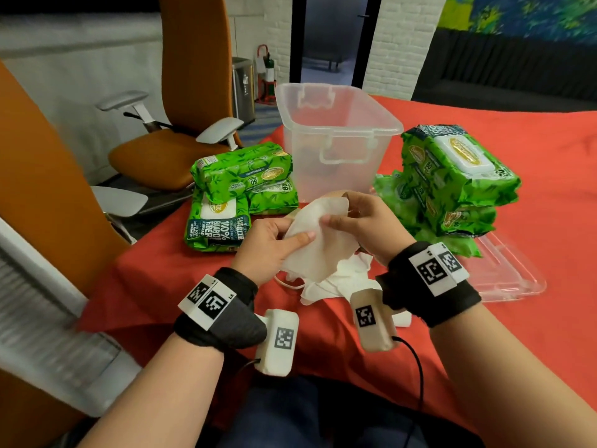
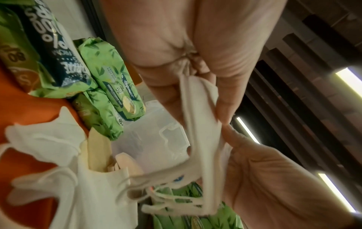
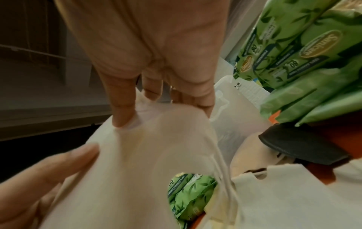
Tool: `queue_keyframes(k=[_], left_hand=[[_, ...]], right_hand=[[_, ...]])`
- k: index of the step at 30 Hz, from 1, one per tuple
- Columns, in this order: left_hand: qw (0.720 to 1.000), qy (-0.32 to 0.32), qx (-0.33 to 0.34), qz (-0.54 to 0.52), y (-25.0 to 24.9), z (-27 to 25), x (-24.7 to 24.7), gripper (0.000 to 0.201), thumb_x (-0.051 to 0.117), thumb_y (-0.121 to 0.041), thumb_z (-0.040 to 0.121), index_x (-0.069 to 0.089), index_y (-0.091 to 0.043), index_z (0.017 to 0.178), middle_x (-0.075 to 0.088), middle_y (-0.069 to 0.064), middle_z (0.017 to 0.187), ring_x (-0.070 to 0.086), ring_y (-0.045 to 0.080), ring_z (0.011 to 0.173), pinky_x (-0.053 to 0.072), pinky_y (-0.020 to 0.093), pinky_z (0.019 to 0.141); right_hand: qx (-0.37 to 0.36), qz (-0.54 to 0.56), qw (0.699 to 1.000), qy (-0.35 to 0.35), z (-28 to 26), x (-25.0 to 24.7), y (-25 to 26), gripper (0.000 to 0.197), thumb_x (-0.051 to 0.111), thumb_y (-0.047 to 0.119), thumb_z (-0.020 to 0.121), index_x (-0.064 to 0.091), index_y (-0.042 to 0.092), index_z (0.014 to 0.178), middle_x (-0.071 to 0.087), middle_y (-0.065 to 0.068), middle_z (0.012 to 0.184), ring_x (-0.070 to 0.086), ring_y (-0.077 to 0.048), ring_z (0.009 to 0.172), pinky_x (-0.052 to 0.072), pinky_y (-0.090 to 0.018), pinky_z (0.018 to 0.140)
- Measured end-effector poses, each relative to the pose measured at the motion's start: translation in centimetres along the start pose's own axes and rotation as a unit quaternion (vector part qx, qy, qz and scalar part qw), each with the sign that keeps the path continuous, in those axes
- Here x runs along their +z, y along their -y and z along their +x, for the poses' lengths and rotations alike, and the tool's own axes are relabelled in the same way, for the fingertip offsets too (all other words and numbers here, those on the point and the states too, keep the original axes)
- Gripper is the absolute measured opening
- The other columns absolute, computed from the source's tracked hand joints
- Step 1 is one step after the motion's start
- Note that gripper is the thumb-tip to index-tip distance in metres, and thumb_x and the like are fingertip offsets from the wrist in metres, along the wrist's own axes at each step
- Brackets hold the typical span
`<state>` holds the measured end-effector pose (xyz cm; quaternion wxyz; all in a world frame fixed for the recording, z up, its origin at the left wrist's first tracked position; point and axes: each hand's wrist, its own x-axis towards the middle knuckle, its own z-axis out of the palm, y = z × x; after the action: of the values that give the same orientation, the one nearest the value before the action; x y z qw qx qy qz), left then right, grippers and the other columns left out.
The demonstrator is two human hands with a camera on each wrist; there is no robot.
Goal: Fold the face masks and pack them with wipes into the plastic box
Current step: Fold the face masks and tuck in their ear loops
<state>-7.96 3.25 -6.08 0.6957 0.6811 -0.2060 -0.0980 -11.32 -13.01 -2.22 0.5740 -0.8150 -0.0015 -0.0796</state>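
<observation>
Both hands hold one white face mask (image 1: 318, 234) above the red table, in front of the clear plastic box (image 1: 336, 137). My left hand (image 1: 274, 244) pinches its lower left side, thumb on top. My right hand (image 1: 355, 221) pinches the upper right edge. In the left wrist view the mask (image 2: 199, 124) hangs edge-on between the fingers, ear loops dangling. In the right wrist view the mask (image 3: 149, 155) fills the middle under my right thumb. More white masks (image 1: 336, 282) lie in a heap below the hands. Green wipe packs lie left (image 1: 232, 195) and right (image 1: 452, 179) of the box.
The box's clear lid (image 1: 507, 273) lies flat on the red tablecloth (image 1: 533, 140) at the right, partly under the right wipe packs. Orange office chairs (image 1: 181, 124) stand off the table's left edge. The table's left corner is close to the left wipe packs.
</observation>
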Motion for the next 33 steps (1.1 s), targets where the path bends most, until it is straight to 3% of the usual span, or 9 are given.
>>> queue_keyframes(k=[6,9,12,16,19,23,27,30,33], left_hand=[[0.999,-0.008,0.036,-0.012,0.0,0.3,1.2,0.025,0.064,0.006,0.080,0.065,-0.018,0.088,0.071,-0.012,0.067,0.064,0.001,0.064,0.053,0.017,0.063],[0.998,-0.030,0.050,-0.035,0.0,0.4,1.4,0.053,0.064,0.014,0.076,0.051,-0.027,0.107,0.072,-0.006,0.074,0.067,0.004,0.068,0.056,0.022,0.065],[0.997,-0.007,0.064,-0.029,0.2,0.7,1.4,0.065,0.060,0.018,0.077,0.044,-0.032,0.116,0.067,0.002,0.090,0.066,0.002,0.075,0.055,0.021,0.069],[0.993,0.014,0.060,0.099,0.4,1.3,1.1,0.046,0.055,0.013,0.083,0.060,-0.026,0.107,0.064,0.001,0.111,0.055,-0.017,0.092,0.038,0.003,0.087],[0.993,-0.024,0.022,0.111,0.6,1.6,0.9,0.040,0.048,0.012,0.086,0.062,-0.020,0.107,0.063,-0.002,0.107,0.055,-0.013,0.090,0.037,0.000,0.084],[0.991,-0.064,-0.002,0.114,1.1,1.9,0.3,0.038,0.047,0.010,0.087,0.063,-0.016,0.110,0.062,-0.003,0.109,0.055,0.005,0.104,0.039,0.008,0.091],[0.993,-0.068,-0.008,0.094,1.6,2.2,-0.4,0.033,0.051,0.007,0.088,0.065,-0.016,0.106,0.064,-0.001,0.108,0.057,0.000,0.096,0.040,0.010,0.091],[0.994,-0.073,-0.011,0.084,2.0,2.8,-1.1,0.031,0.052,0.005,0.088,0.066,-0.017,0.103,0.065,-0.002,0.106,0.056,-0.004,0.096,0.041,0.011,0.091],[0.994,-0.076,-0.019,0.070,2.2,3.2,-1.7,0.031,0.053,0.005,0.088,0.067,-0.019,0.100,0.066,-0.004,0.105,0.058,-0.001,0.098,0.043,0.017,0.095]], right_hand=[[0.020,0.068,0.997,-0.005,0.0,-0.4,-0.1,0.048,0.071,0.019,0.066,0.056,-0.016,0.096,0.063,-0.035,0.096,0.060,-0.031,0.079,0.051,-0.053,0.075],[0.006,0.041,0.999,-0.028,0.7,-0.6,-0.5,0.023,0.075,0.005,0.072,0.053,0.002,0.078,0.061,-0.017,0.073,0.056,-0.022,0.065,0.048,-0.037,0.061],[-0.004,-0.001,0.999,-0.039,1.4,-0.8,-0.7,0.033,0.072,0.000,0.075,0.049,0.022,0.083,0.059,-0.014,0.074,0.055,-0.023,0.064,0.049,-0.036,0.058],[-0.009,-0.026,0.999,-0.029,2.3,-2.0,-0.8,0.032,0.066,-0.008,0.077,0.051,0.014,0.095,0.058,-0.007,0.065,0.055,-0.018,0.050,0.049,-0.030,0.053],[-0.009,-0.090,0.994,-0.065,4.5,-3.7,-1.3,0.026,0.058,-0.014,0.078,0.055,0.009,0.089,0.065,-0.010,0.075,0.060,-0.014,0.054,0.049,-0.030,0.059],[0.044,-0.369,0.928,-0.031,8.6,-5.0,-3.4,0.036,0.052,-0.010,0.078,0.065,0.011,0.104,0.065,-0.010,0.108,0.060,-0.025,0.101,0.041,-0.024,0.080],[0.147,-0.515,0.839,0.096,10.8,-3.9,-5.6,0.050,0.049,-0.002,0.083,0.051,0.020,0.128,0.042,-0.018,0.134,0.042,-0.036,0.124,0.038,-0.033,0.100],[0.182,-0.548,0.804,0.140,11.4,-3.4,-5.6,0.045,0.058,0.006,0.082,0.054,0.008,0.127,0.046,-0.018,0.129,0.044,-0.037,0.119,0.034,-0.038,0.106],[0.161,-0.588,0.782,0.128,12.2,-3.2,-5.9,0.036,0.073,0.015,0.072,0.066,0.002,0.106,0.065,-0.015,0.100,0.059,-0.031,0.086,0.052,-0.038,0.087]])
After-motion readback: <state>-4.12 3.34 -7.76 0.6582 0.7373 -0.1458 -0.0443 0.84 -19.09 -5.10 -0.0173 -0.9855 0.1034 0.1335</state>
